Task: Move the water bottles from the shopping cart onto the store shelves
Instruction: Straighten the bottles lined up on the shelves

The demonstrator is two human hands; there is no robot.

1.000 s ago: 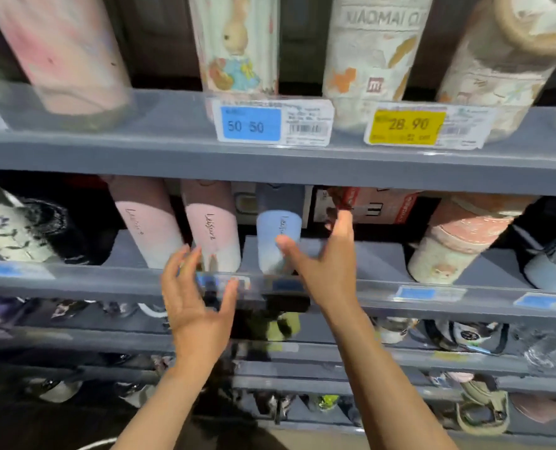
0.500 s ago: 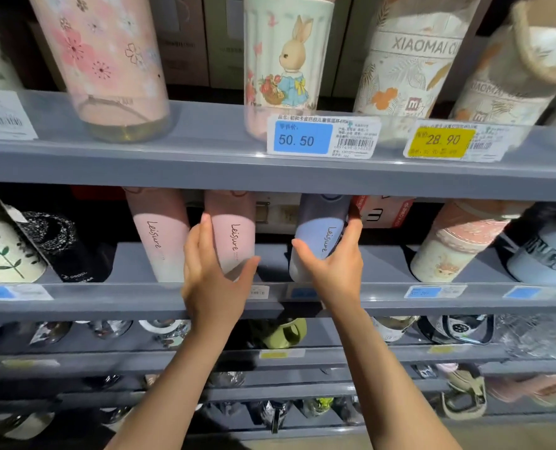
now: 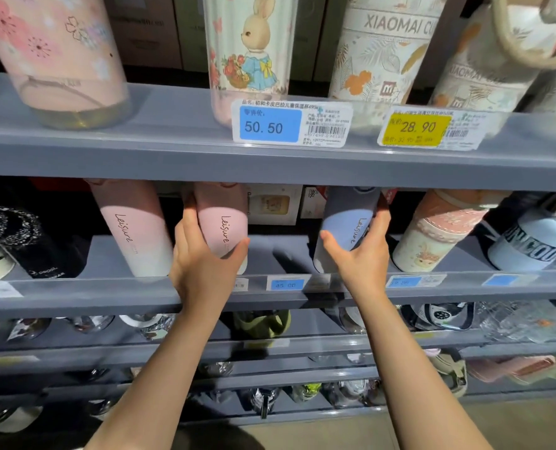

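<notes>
The left hand (image 3: 202, 264) wraps the pink bottle (image 3: 223, 222), the right hand (image 3: 361, 254) wraps the blue bottle (image 3: 348, 222), both standing on the middle shelf (image 3: 107, 293) (tops hidden under the shelf above). Nudging the pink one leftward could knock the neighbouring pink bottle (image 3: 133, 228) just beside it.

- A grey middle shelf (image 3: 114, 254) is seen, with price labels clipped along its front rail.
- A pink bottle (image 3: 221, 219) stands on it, gripped between the left hand's fingers (image 3: 189, 222) and thumb.
- A second pink bottle (image 3: 133, 228) is set just left of those fingers.
- A blue bottle (image 3: 345, 225) is gripped by the right hand's fingers (image 3: 380, 222); a peach cup (image 3: 432, 235) stands just right of them.
- On the grey upper shelf (image 3: 172, 125), above the fingers, a floral bottle (image 3: 52, 53) and a rabbit bottle (image 3: 247, 50) are placed.
</notes>
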